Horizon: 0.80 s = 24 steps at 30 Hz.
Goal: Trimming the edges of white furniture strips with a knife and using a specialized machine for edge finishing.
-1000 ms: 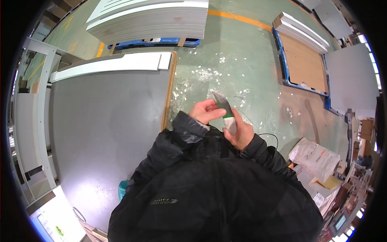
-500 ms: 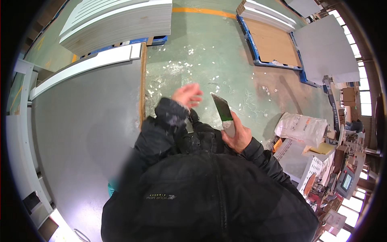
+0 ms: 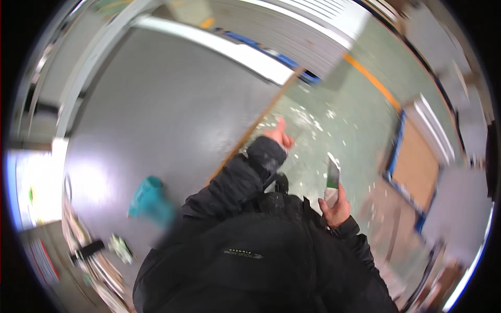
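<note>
My right hand (image 3: 338,209) grips a flat, slant-tipped knife (image 3: 332,180) by its whitish lower end. A green band crosses the blade, which points away from me. My left hand (image 3: 281,134) hangs in the air near the wooden edge of a large grey-topped table (image 3: 172,104), with its fingers apart and nothing in them. Its forearm, in a black sleeve, crosses in front of the table's near corner. A teal cloth-like thing (image 3: 148,197) lies on the tabletop to my left, partly blurred.
White scraps litter the green floor (image 3: 355,120). Stacked white panels (image 3: 313,31) stand beyond the table. At the right, a blue pallet (image 3: 395,141) bears a brown board (image 3: 416,156), beside a large grey panel (image 3: 454,203). Long strips (image 3: 99,266) and a pale crumpled thing (image 3: 121,248) are at the lower left.
My view has turned left, so the table fills more of it and the teal thing shows more fully. The knife stays in my right hand; my left hand is nearer the table edge.
</note>
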{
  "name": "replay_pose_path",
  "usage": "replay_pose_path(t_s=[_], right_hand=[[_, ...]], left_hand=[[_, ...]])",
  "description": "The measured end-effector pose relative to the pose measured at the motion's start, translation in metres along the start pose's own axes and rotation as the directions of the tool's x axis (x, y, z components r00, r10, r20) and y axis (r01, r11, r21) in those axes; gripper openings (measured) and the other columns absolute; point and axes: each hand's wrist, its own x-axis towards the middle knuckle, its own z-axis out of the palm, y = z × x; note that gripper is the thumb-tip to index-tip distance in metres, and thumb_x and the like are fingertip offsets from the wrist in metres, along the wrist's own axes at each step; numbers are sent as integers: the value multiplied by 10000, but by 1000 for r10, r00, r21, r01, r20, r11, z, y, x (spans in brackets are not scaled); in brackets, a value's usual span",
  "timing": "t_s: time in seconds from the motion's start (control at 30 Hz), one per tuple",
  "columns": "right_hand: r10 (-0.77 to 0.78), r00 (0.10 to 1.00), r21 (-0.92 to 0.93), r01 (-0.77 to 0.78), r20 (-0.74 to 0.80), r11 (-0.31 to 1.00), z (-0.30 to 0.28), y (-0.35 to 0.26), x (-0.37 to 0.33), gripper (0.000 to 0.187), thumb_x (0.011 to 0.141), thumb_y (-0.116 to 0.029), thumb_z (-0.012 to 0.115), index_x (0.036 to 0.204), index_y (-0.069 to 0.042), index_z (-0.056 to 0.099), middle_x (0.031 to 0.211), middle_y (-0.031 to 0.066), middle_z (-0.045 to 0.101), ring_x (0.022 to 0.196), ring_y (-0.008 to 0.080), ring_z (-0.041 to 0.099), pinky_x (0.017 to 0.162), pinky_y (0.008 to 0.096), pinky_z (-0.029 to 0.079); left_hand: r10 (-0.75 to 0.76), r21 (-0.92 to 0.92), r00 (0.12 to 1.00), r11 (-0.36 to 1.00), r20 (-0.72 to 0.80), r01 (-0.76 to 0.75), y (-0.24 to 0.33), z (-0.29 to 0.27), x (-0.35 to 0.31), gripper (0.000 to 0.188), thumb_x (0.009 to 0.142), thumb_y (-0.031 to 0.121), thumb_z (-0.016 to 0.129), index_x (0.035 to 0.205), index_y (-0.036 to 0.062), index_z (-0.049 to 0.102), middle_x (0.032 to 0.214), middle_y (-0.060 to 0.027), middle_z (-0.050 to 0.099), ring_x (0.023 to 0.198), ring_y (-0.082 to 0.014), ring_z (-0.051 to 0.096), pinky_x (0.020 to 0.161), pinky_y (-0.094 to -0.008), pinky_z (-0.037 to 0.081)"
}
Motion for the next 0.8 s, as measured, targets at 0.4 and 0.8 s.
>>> replay_pose_path(t_s=[0.4,0.8], right_hand=[[-648,497,458,459,578,761,249,-116,163,635,794,-223,708,1335,13,474,1108,223,603,1041,329,591,907,407,477],[-496,556,224,485,667,845,208,-95,54,471,834,-219,685,1241,-6,583,1131,187,615,946,272,638,707,364,546]], left_hand=[[34,74,444,995,-895,72,-105,-32,-239,235,866,193,695,990,-6,693,773,-61,684,701,-142,628,653,-296,510],[617,541,113,571,-779,617,-26,-156,-268,603,762,504,703,1270,195,603,1537,-231,226,1376,-528,198,1054,-687,191]])
